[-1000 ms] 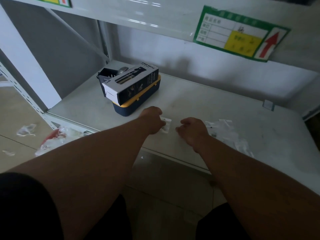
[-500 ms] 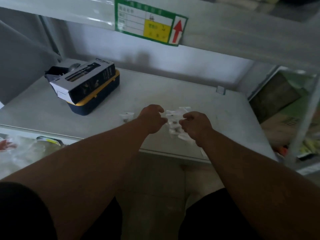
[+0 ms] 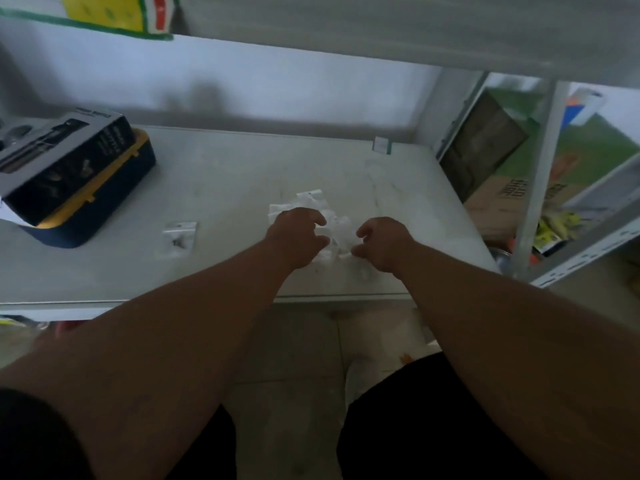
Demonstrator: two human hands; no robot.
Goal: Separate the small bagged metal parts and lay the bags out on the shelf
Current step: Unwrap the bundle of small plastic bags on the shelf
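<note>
Bare shelf lies open between the boxed case at left and the bag pile, one lone bag between them.

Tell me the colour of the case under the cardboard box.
Dark blue case with a yellow lid edge, seen in the head view.

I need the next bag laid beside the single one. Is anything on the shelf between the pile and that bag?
Nothing visible: bare shelf lies between the pile of bags and the single bag. The boxed case sits farther left.
</note>
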